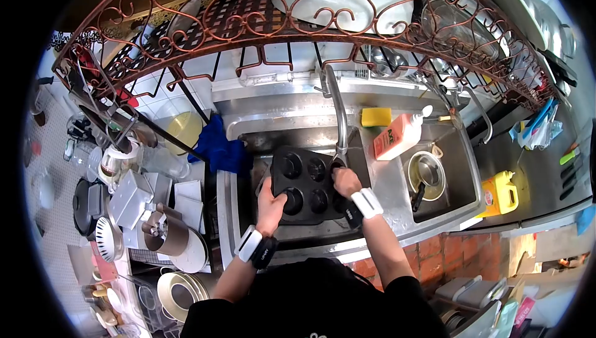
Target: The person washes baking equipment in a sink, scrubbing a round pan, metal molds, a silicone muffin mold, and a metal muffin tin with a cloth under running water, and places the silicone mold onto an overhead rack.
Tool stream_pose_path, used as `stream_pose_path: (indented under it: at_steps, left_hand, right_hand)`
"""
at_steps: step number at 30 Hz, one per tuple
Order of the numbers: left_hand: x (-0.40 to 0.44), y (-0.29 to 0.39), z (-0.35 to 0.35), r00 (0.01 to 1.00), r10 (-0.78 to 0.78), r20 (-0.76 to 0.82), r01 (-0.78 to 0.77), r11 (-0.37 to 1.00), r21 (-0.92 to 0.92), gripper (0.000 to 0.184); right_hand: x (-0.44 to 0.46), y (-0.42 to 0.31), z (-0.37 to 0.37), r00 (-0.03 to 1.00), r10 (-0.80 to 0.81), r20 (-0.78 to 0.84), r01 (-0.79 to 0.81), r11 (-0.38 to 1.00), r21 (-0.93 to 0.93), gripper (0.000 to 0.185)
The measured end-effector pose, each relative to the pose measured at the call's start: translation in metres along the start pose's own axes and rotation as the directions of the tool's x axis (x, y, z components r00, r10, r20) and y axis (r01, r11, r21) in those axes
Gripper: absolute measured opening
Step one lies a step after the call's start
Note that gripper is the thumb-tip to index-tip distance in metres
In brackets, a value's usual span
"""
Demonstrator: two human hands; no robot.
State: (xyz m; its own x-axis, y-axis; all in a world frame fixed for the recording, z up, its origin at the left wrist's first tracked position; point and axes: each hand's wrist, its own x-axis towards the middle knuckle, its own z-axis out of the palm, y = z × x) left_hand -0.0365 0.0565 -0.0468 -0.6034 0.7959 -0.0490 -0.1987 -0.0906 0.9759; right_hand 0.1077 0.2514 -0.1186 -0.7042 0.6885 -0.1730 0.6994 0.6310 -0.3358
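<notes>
Muffin tin (305,182) takes up the middle of the left basin (276,138), left hand (270,206) and right hand (346,181) at its sides. Tap (339,114) comes down by the tin's far right corner, near the right hand; obstructs there. Steel ledge (390,183) passable rightward, short of soap bottle (394,139) and sponge (376,116) behind. Bowl (439,190) obstructs the right basin (462,180). Blue cloth (217,145) hangs at the left rim. Wire rack (323,38) spans the back.

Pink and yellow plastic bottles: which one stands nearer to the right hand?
The pink bottle with the white top; the yellow, handled bottle stands farther away.
</notes>
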Motion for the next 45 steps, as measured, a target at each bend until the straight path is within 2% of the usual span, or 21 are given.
stream_pose_path:
  at_steps: [2, 3, 4, 6, 8, 12, 14, 18, 22, 23, 26, 29, 30, 32, 33, 38, 40, 42, 43, 44, 45]
  left_hand:
    - [0.000, -0.004, -0.003, 1.000, -0.013, -0.002, 0.013, 1.000, 0.026, 0.041]
    - [0.000, -0.007, -0.005, 1.000, -0.020, -0.010, 0.020, 0.999, 0.037, 0.040]
    - [0.000, -0.009, -0.004, 0.998, -0.021, -0.053, 0.020, 1.000, -0.021, 0.039]
    - [0.005, -0.014, 0.007, 0.991, -0.027, -0.134, 0.009, 0.990, -0.138, 0.036]
    - [0.015, -0.033, 0.015, 0.985, 0.002, -0.172, -0.017, 0.996, -0.085, 0.032]
    - [0.022, -0.027, 0.047, 0.983, 0.074, -0.166, -0.077, 0.997, -0.009, 0.036]
    - [0.027, -0.034, 0.053, 0.989, -0.039, -0.144, 0.002, 0.968, -0.249, 0.033]
    - [0.032, -0.025, 0.051, 0.989, -0.050, -0.139, 0.015, 0.971, -0.237, 0.028]
    - [0.032, -0.025, 0.050, 0.993, 0.055, -0.100, -0.069, 0.987, -0.142, 0.028]
    - [0.031, -0.026, 0.048, 0.995, 0.059, -0.082, -0.070, 0.986, -0.150, 0.029]
    - [0.031, -0.021, 0.036, 0.995, 0.001, -0.098, -0.021, 0.979, -0.201, 0.034]
    - [0.032, -0.020, 0.029, 0.992, 0.032, -0.123, -0.056, 0.979, -0.197, 0.042]
    - [0.032, -0.020, 0.029, 0.992, 0.048, -0.116, -0.069, 0.979, -0.190, 0.044]
    - [0.033, -0.016, 0.027, 0.995, -0.032, -0.097, 0.006, 0.966, -0.260, 0.049]
    - [0.033, -0.015, 0.022, 0.995, -0.070, -0.068, 0.048, 0.959, -0.278, 0.049]
    - [0.022, -0.006, 0.024, 0.987, -0.113, -0.114, 0.072, 0.947, -0.314, 0.051]
    - [0.017, -0.008, 0.026, 0.984, -0.048, -0.170, -0.002, 0.959, -0.284, 0.051]
    - [0.013, -0.010, 0.023, 0.977, 0.003, -0.215, -0.057, 0.968, -0.246, 0.051]
    - [0.011, -0.013, 0.020, 0.973, 0.020, -0.231, -0.073, 0.972, -0.223, 0.052]
    - [0.011, -0.017, 0.017, 0.969, 0.038, -0.245, -0.089, 0.976, -0.200, 0.052]
    - [0.012, -0.022, 0.012, 0.965, 0.030, -0.259, -0.080, 0.979, -0.186, 0.053]
  right_hand:
    - [-0.004, 0.003, -0.017, 1.000, -0.004, -0.018, 0.008, 0.975, 0.221, 0.026]
    - [0.003, 0.017, -0.002, 0.995, 0.090, 0.032, -0.091, 0.804, 0.588, 0.026]
    - [0.004, 0.017, -0.002, 0.980, 0.183, 0.081, -0.162, 0.491, 0.856, 0.028]
    - [-0.015, -0.002, -0.016, 0.999, 0.042, 0.017, -0.028, 0.278, 0.960, 0.034]
    - [-0.037, -0.040, -0.021, 0.998, -0.055, -0.034, 0.042, 0.154, 0.987, 0.029]
    - [-0.052, -0.095, -0.030, 0.953, -0.084, -0.290, 0.265, 0.694, 0.669, 0.039]
    - [-0.053, -0.106, -0.028, 0.915, -0.072, -0.396, 0.302, 0.774, 0.557, 0.034]
    - [-0.063, -0.102, -0.048, 0.922, -0.200, -0.332, 0.376, 0.668, 0.642, 0.029]
    - [-0.055, -0.081, -0.072, 0.818, -0.539, -0.198, 0.563, 0.686, 0.461, 0.020]
    - [-0.056, -0.076, -0.086, 0.876, -0.473, -0.100, 0.434, 0.678, 0.594, 0.019]
    - [-0.060, -0.053, -0.096, 0.995, -0.001, -0.098, 0.065, 0.754, 0.653, 0.023]
    - [-0.064, -0.048, -0.069, 0.956, -0.028, -0.293, 0.163, 0.880, 0.446, 0.028]
    - [-0.061, -0.044, -0.054, 0.941, -0.259, -0.216, 0.331, 0.835, 0.440, 0.039]
    - [-0.063, -0.050, -0.036, 0.890, -0.413, -0.194, 0.453, 0.849, 0.272, 0.050]
    - [-0.065, -0.055, -0.042, 0.874, -0.462, -0.152, 0.475, 0.877, 0.069, 0.050]
    - [-0.054, -0.078, -0.020, 0.953, -0.202, -0.228, 0.088, 0.899, -0.428, 0.028]
    - [-0.055, -0.072, -0.047, 0.951, -0.309, 0.012, 0.303, 0.924, -0.234, 0.042]
    - [-0.039, -0.044, -0.045, 0.854, -0.520, -0.012, 0.513, 0.838, 0.186, 0.053]
    - [-0.036, -0.037, -0.053, 0.898, -0.414, 0.146, 0.309, 0.832, 0.461, 0.051]
    - [-0.043, -0.032, -0.055, 0.963, -0.221, 0.156, 0.060, 0.735, 0.675, 0.051]
    - [-0.036, -0.008, -0.036, 0.996, -0.041, 0.084, -0.031, 0.704, 0.710, 0.051]
